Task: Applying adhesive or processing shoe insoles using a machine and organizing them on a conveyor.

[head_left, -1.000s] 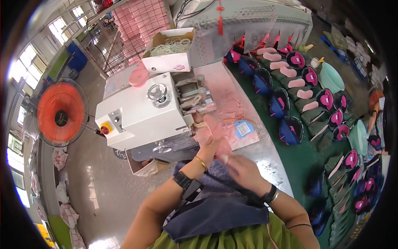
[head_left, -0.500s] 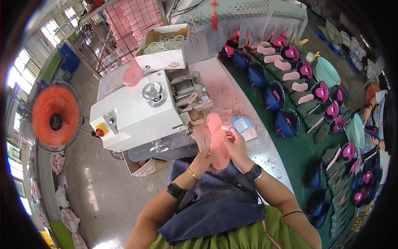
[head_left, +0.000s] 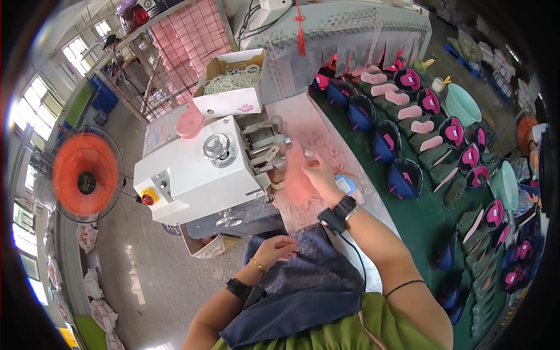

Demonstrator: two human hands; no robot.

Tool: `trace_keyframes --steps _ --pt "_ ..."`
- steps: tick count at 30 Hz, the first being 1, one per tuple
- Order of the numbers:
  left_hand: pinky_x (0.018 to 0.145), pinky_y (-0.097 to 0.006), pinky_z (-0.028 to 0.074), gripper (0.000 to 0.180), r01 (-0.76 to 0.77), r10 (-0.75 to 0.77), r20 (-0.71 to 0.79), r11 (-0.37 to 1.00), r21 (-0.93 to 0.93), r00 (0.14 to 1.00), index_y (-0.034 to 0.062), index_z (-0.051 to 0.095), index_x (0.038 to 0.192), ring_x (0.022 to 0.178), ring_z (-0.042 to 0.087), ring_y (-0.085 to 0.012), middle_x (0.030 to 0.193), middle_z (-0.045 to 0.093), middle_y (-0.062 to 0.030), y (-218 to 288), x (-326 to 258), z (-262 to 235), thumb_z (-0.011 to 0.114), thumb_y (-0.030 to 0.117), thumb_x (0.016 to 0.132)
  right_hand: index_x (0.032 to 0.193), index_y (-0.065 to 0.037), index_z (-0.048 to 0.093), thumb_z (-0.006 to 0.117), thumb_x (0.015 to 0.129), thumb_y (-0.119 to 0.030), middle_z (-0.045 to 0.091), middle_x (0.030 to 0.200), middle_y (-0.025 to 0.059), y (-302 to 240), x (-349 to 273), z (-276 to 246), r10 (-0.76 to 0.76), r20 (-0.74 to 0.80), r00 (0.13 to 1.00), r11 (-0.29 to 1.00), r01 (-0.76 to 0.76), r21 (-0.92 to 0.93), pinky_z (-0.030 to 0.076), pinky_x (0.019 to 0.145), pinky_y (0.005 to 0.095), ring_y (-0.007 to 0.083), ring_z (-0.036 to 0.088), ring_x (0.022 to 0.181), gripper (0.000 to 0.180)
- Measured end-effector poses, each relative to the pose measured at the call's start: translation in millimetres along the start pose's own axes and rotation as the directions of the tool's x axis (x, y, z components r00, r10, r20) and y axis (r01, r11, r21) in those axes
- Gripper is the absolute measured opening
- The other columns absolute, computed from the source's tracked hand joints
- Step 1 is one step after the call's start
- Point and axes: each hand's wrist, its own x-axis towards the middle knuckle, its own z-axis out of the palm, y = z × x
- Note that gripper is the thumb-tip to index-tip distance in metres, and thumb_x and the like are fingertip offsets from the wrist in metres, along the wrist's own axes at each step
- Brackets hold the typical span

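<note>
- Two hands are seen. One pink insole (head_left: 298,184), blurred, is gripped at its right edge by the fingers of the right hand (head_left: 319,174); it is held over the desk (head_left: 315,116), beside the machine's rollers. Whether the rollers are touched cannot be told; nor can it be told whether several layers are held.
- The left hand (head_left: 276,252) is held above one dark blue apron (head_left: 312,265), fingers loosely bent and slightly parted, ungripped.
- One white machine (head_left: 186,175) is fitted with two handwheels: upper handwheel (head_left: 216,146), on top; lower handwheel (head_left: 228,219), at the near side.
- One blue tag (head_left: 345,184) is partly hidden by the right wrist.
- One white box (head_left: 230,102) is filled with pale bands (head_left: 233,80); count not resolvable.
- One orange fan (head_left: 86,175) is placed left of the machine.
- Two teal basins (head_left: 464,106) are noted at the right.
</note>
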Motion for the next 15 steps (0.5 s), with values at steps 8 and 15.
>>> trace_keyframes --steps 8,15 --pt "0.075 -0.025 0.053 0.028 0.009 -0.012 -0.097 1.000 -0.027 0.995 0.0029 0.058 0.116 0.089 0.065 -0.0137 0.102 0.066 -0.0066 -26 -15 -28 0.062 0.017 0.093 0.113 -0.002 0.056 0.064 0.082 -0.010 0.061 0.090 0.0116 -37 6 -19 0.197 -0.012 0.980 0.980 -0.197 0.036 0.051 0.063 0.0341 0.0236 0.066 0.077 0.033" --pt "0.079 -0.026 0.053 0.029 0.086 -0.094 -0.088 0.992 -0.095 0.992 0.0026 0.056 0.118 0.092 0.064 -0.0148 0.103 0.065 -0.0066 -47 -16 -40 0.061 0.017 0.093 0.104 -0.004 0.063 0.065 0.080 -0.015 0.062 0.089 0.0106 -58 27 -66 -0.662 0.004 0.750 0.452 0.403 -0.796 0.049 0.066 0.0371 0.0275 0.063 0.076 0.026"
